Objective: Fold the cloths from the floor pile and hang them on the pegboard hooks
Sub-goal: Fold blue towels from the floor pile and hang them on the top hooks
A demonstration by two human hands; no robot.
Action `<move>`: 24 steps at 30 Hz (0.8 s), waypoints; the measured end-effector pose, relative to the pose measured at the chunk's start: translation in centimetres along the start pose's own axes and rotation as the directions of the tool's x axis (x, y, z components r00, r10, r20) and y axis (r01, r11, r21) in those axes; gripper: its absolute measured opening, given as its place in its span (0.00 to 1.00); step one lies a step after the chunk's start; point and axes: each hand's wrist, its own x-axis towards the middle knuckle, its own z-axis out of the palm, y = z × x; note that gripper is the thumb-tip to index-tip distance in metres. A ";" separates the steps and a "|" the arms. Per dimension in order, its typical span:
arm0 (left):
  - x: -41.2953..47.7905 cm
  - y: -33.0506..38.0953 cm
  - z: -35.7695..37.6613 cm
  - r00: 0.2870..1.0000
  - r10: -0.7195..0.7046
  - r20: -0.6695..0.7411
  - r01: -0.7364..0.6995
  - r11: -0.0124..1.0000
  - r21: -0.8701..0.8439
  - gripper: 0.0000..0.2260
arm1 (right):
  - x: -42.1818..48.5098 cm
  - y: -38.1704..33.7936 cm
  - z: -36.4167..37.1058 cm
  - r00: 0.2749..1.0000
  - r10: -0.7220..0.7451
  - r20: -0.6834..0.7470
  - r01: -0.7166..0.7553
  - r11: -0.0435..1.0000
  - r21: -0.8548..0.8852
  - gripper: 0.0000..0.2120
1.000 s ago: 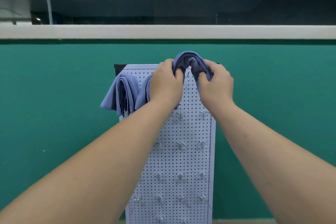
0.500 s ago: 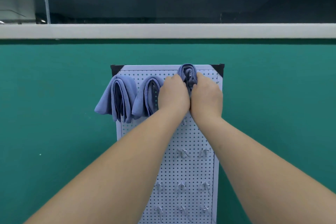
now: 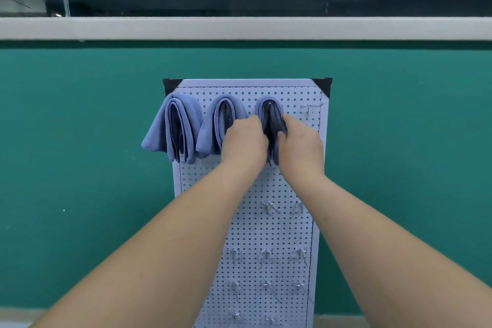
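Observation:
A white pegboard (image 3: 282, 184) leans against a green wall. Three folded blue cloths hang along its top row. The first cloth (image 3: 175, 125) is at the left and the second cloth (image 3: 217, 120) beside it. The third cloth (image 3: 270, 112) drapes over a hook, its tip showing at the fold. My left hand (image 3: 243, 141) grips its left side and my right hand (image 3: 300, 142) grips its right side, both at the lower half. The floor pile is out of view.
A bare metal hook (image 3: 310, 108) sticks out at the top right of the board. Several more bare hooks (image 3: 267, 206) sit in rows lower down. A white ledge (image 3: 245, 28) runs above the green wall (image 3: 80, 141).
Both hands brought the third cloth down from above the board's top edge onto the third hook. They slid lower along its sides. The view shifted so the board sits lower.

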 end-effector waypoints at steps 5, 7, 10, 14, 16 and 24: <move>-1.5 0.1 -0.6 1.000 -0.001 0.028 0.004 0.994 -0.111 0.09 | -0.7 -0.8 -0.8 0.998 0.018 0.064 -0.018 1.000 0.001 0.05; -2.4 0.2 -0.6 1.000 -0.004 0.018 0.007 0.986 -0.164 0.12 | -1.1 -1.1 -1.3 0.996 0.029 0.085 -0.029 1.000 -0.003 0.03; -3.8 0.3 -0.6 1.000 0.020 -0.018 -0.023 0.975 -0.219 0.14 | -1.9 -1.2 -2.2 0.994 0.041 0.101 -0.040 0.999 -0.012 0.03; -5.9 0.1 -1.1 0.997 0.059 -0.040 -0.067 0.970 -0.232 0.15 | -3.5 -1.0 -3.6 0.993 0.029 0.111 -0.025 0.999 -0.033 0.03; -7.1 -0.3 -1.4 0.996 0.076 -0.043 -0.084 0.971 -0.225 0.18 | -4.8 -0.9 -4.3 0.992 0.026 0.125 -0.021 0.999 -0.041 0.04; -15.4 -3.8 -1.1 0.985 0.130 0.116 -0.101 0.969 -0.227 0.28 | -13.3 1.1 -5.3 0.972 0.064 0.227 -0.056 0.998 -0.041 0.24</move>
